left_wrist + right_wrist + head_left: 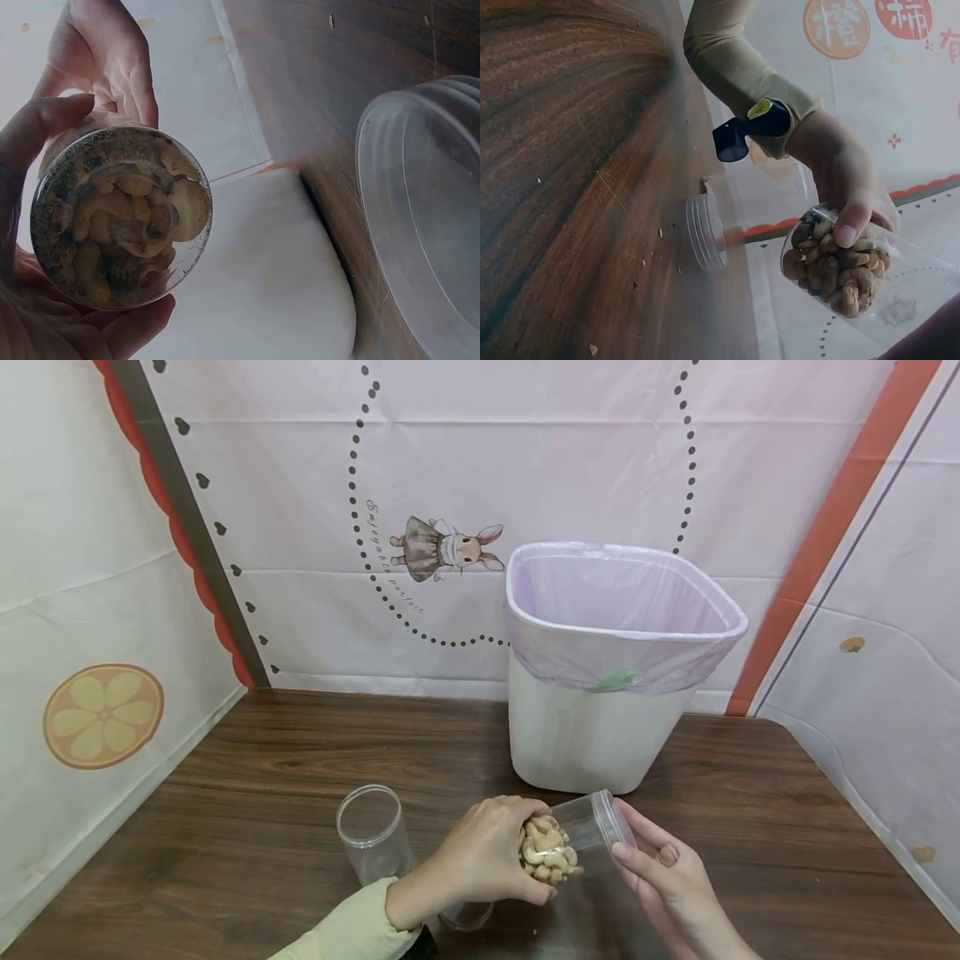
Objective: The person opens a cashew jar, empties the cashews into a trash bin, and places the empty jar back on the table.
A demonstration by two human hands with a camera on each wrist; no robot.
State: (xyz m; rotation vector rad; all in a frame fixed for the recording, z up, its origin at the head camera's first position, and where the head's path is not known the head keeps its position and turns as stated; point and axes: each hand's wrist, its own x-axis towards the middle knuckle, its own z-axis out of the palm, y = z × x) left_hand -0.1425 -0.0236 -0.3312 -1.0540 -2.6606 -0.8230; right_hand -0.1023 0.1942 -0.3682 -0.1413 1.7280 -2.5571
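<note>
Left hand (480,860) is clamped around the base end of a clear plastic jar (573,839) of cashews, held tilted above the desk (262,777). Right hand (671,881), fingers loosely extended, touches the capped end at 3 o'clock. An empty jar (372,833) stands at 9 o'clock, a lined bin (600,668) at 12. Judged light, rigid and smooth-walled; best gripped around the barrel.

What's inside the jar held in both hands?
Cashews fill the base half of the jar; the mouth half looks empty. The left hand covers part of the nuts.
</note>
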